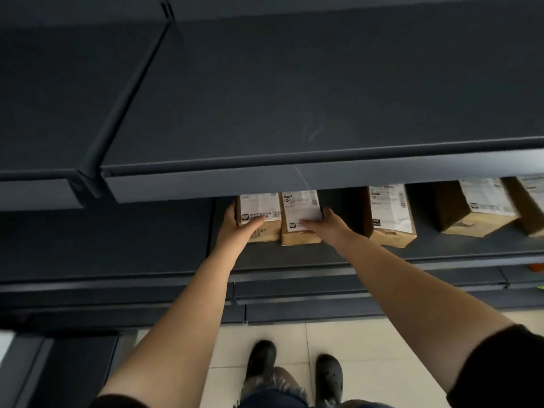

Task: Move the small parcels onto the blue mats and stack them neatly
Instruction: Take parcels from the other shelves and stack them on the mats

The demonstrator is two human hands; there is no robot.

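Head view: left hand (240,228) and right hand (322,225) clamp two parcels (279,214) between them, still shelved; more parcels (391,213) beyond right hand. No blue mats visible, stacking not started.

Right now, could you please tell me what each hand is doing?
Left hand: grips the left parcel.
Right hand: grips the neighbouring parcel.

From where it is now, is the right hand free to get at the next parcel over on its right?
Probably yes. The right hand rests on the second parcel, and a bare gap of shelf separates it from the next parcel. Nothing lies between them, though the upper shelf overhangs that parcel's back end.
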